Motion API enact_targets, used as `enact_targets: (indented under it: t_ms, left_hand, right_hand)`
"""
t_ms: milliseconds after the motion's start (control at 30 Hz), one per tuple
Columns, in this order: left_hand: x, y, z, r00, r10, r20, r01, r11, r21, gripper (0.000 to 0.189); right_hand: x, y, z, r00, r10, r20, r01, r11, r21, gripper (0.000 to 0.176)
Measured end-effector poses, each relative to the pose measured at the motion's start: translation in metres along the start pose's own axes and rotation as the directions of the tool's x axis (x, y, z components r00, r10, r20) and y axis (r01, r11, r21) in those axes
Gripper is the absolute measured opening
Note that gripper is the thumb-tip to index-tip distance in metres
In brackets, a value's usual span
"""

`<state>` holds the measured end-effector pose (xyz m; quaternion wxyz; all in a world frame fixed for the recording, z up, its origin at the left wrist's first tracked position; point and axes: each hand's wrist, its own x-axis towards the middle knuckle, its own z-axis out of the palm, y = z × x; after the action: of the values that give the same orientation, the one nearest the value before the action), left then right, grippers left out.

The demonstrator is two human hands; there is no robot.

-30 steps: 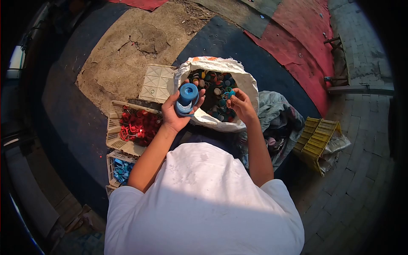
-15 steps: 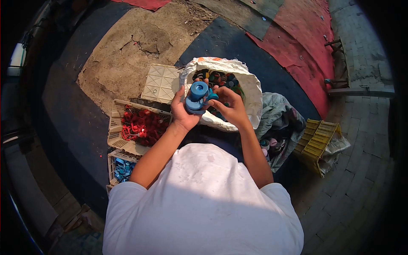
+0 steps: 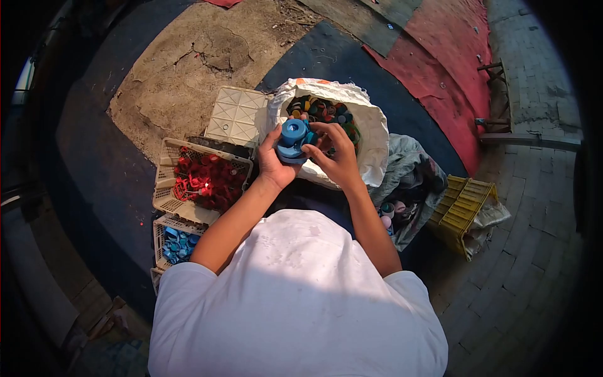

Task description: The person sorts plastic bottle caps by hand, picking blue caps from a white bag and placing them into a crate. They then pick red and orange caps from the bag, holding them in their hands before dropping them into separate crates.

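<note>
My left hand cradles several blue plastic caps, palm up with the fingers curled around them. The caps are round and of different sizes, one stacked above another. At their right side my right hand is closed, thumb and fingers on a teal cap that rests against the blue ones. Both hands are over the near edge of a white woven sack. Inside the sack lie many mixed-colour caps. My fingers partly cover the teal cap.
To the left, one crate holds red plastic pieces and another crate holds blue pieces. A pale upturned crate lies behind. On the right are a grey sack and a yellow crate.
My right hand has brought the teal cap closer against the blue caps, its fingers now reaching further over them. The left hand still holds the stack. The view has shifted slightly.
</note>
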<state>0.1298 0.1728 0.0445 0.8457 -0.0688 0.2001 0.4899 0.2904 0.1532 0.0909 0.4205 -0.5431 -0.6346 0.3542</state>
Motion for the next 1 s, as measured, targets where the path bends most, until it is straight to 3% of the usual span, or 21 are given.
enact_targets:
  t_ms: [100,200,233,300,400,433,533,633,733,933,1000]
  left_hand:
    - [0.001,0.002,-0.003,0.999,-0.025,0.033,0.026,0.999,-0.034,0.053]
    - [0.000,0.003,0.000,0.996,-0.042,0.075,0.050,0.994,-0.099,0.051]
    - [0.000,0.003,-0.001,0.997,-0.038,0.070,0.046,0.993,-0.109,0.049]
    - [0.000,0.001,-0.002,0.998,-0.030,0.060,0.037,0.991,-0.129,0.047]
    - [-0.002,0.003,-0.008,0.998,-0.039,0.054,0.046,0.990,-0.134,0.045]
    - [-0.003,0.004,-0.008,0.998,-0.038,0.049,0.044,0.991,-0.128,0.045]
    - [-0.006,0.006,-0.007,0.999,-0.033,0.032,0.036,0.994,-0.104,0.045]
    - [-0.008,0.008,-0.004,1.000,-0.020,0.009,0.021,0.997,-0.073,0.046]
    - [-0.011,0.009,-0.007,1.000,-0.002,0.001,0.002,0.999,-0.048,0.048]
    - [-0.011,0.010,-0.007,0.999,0.032,-0.001,-0.032,0.998,-0.059,0.048]
    - [-0.012,0.010,-0.006,0.999,0.033,0.001,-0.033,0.998,-0.061,0.048]
  right_hand:
    - [-0.004,0.006,-0.002,1.000,0.006,-0.005,-0.006,0.999,0.054,0.038]
    - [-0.011,0.038,-0.001,0.979,0.184,-0.087,-0.112,0.843,0.526,0.031]
    - [-0.012,0.047,-0.005,0.954,0.274,-0.120,-0.160,0.807,0.569,0.027]
    - [-0.011,0.082,-0.017,0.897,0.423,-0.129,-0.304,0.801,0.516,0.027]
    - [-0.015,0.148,-0.017,0.803,0.581,-0.134,-0.549,0.809,0.211,0.029]
    - [-0.014,0.155,-0.018,0.813,0.576,-0.090,-0.573,0.818,0.050,0.031]
    - [-0.017,0.194,-0.015,0.816,0.577,0.025,-0.525,0.760,-0.383,0.040]
    - [-0.024,0.249,-0.011,0.777,0.616,0.132,-0.446,0.686,-0.575,0.049]
    - [-0.023,0.251,-0.013,0.720,0.645,0.254,-0.408,0.690,-0.598,0.060]
    - [-0.028,0.240,-0.009,0.787,0.563,0.251,-0.311,0.714,-0.627,0.072]
    - [-0.025,0.238,-0.011,0.751,0.603,0.270,-0.329,0.696,-0.638,0.068]
